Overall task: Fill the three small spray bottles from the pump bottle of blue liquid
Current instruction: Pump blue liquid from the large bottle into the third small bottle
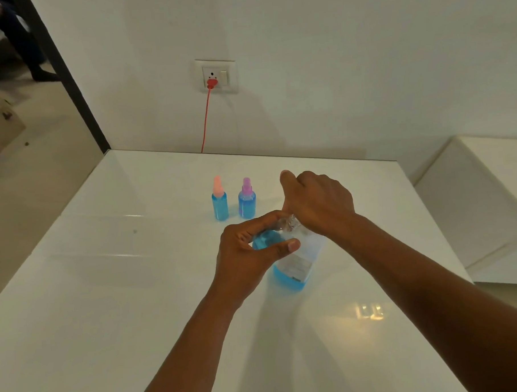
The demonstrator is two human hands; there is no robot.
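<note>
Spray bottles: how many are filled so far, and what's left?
Two look done: the orange-capped bottle and the purple-capped bottle stand capped on the table, blue nearly to the neck. In hand: the left hand grips a third small bottle showing blue, held against the pump bottle, with the right hand at the pump. Left: finishing and capping it.

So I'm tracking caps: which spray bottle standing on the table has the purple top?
The right-hand spray bottle, nearer the hands; the other standing spray bottle, to its left, has a pink-orange top.
</note>
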